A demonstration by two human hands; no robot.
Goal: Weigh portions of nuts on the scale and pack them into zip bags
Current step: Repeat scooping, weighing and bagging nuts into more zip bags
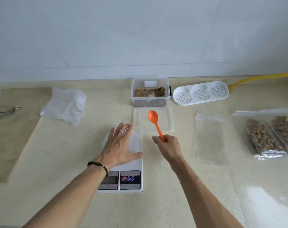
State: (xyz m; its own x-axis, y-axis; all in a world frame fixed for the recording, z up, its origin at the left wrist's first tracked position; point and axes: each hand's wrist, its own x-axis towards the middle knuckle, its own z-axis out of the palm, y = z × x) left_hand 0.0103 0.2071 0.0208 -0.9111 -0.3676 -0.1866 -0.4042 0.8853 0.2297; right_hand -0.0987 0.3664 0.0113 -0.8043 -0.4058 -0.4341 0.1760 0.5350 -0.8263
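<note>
Ready to scoop the next portion onto the scale

Our left hand (119,144) lies flat, fingers straight and spread, on the scale (123,171); our right hand (168,146) clamps the orange spoon (154,120), bowl empty. Just beyond the spoon's tip sits the nut container (150,92): we should lift the left hand before scooping, so the reading stays true.

Speckled beige countertop (156,203). On it: white digital scale (131,165), clear tub of nuts (150,92) at the back, its flat lid (140,119) in front, white perforated tray (200,93), crumpled plastic (66,106), empty zip bag (210,139), two filled bags (270,137) at right.
</note>
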